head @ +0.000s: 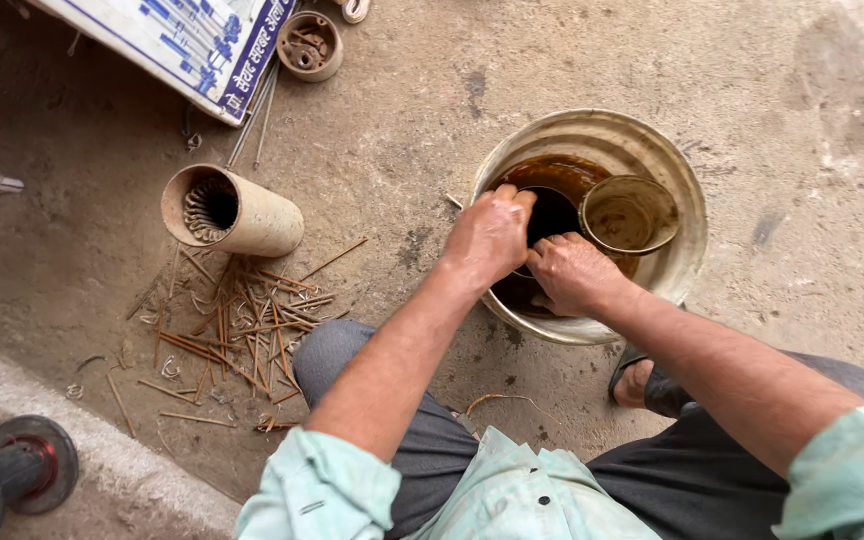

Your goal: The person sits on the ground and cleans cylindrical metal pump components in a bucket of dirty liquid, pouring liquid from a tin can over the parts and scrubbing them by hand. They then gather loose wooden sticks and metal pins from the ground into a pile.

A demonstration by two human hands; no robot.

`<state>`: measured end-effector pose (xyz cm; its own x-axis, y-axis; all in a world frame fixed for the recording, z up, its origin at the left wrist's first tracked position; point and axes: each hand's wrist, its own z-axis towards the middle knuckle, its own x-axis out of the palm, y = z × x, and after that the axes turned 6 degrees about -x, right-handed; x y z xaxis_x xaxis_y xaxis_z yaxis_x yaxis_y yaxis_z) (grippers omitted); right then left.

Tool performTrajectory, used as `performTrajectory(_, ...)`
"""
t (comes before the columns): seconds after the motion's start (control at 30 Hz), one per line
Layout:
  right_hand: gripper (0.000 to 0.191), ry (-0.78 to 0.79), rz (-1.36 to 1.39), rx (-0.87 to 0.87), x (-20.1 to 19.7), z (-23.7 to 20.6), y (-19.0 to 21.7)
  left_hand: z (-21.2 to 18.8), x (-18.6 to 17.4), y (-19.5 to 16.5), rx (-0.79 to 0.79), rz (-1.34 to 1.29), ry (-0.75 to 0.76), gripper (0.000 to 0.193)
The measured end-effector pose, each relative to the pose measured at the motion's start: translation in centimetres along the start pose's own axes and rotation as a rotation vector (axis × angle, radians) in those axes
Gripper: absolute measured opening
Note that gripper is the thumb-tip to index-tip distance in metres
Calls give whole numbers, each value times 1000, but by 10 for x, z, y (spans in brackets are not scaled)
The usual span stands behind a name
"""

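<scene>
Metal basin (687, 200): set on the concrete floor, holding brown liquid.
Dark round part (550, 215): lodged in the basin, between both hands.
Left hand (489, 235): fingers curled over the part's near rim.
Right hand (574, 272): closed on its lower edge, apparently gripping.
Small tin (629, 213): rested beside the part.
Cardboard tube (230, 211): laid well apart.

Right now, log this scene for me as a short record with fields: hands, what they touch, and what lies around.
Left hand: fingers curled on the dark round part in the metal basin
Right hand: gripping the same part's near edge
Basin contents: brown liquid, small metal bowl
Left of basin: toppled cylinder, scattered thin strips
Setting: concrete floor, person squatting
</scene>
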<state>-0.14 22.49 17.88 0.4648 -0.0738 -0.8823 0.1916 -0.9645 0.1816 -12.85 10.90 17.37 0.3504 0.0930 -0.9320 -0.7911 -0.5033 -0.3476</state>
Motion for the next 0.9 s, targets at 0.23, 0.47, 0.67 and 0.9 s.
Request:
performTrajectory(0.23, 35, -177, -125, -70, 60, 31, -13, 68, 60, 0, -153, 254, 237, 27)
performTrajectory(0.47, 24, 140, 110, 48, 76, 48, -29, 107, 98, 14, -239, 222, 422, 23)
performTrajectory(0.67, 21, -232, -90, -57, 78, 33, -18, 111, 115, 24, -215, 201, 400, 22)
performTrajectory(0.9, 18, -237, -64, -78, 81, 32, -15, 114, 142, 38, -182, 133, 189, 20)
